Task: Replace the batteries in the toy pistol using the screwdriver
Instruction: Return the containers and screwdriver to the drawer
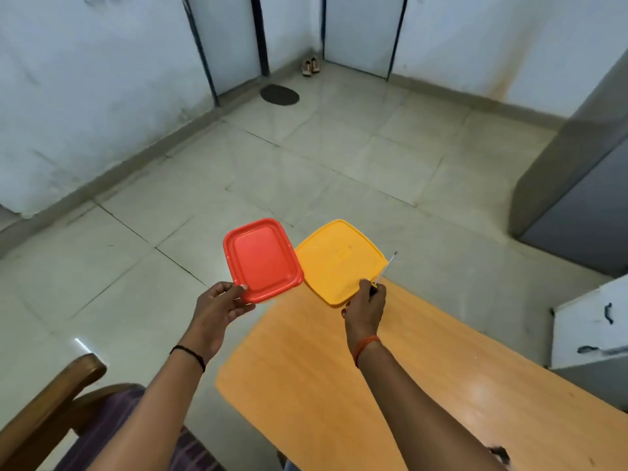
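Observation:
My left hand (222, 305) pinches the near corner of a red plastic lid (262, 259) and holds it up in the air. My right hand (366, 305) grips the near edge of a yellow plastic lid (339, 261) together with a thin screwdriver (385, 268), whose metal shaft points up and to the right past the lid. Both lids hang side by side above the far end of the orange wooden table (390, 385). No toy pistol or batteries are in view.
A wooden chair arm (51, 402) and striped seat cushion sit at the lower left. Grey metal cabinet (577, 185) stands at the right, with a white drawer unit (591, 321) nearer. Tiled floor stretches ahead; a dark mat (279, 95) and shoes (311, 66) lie by the far doors.

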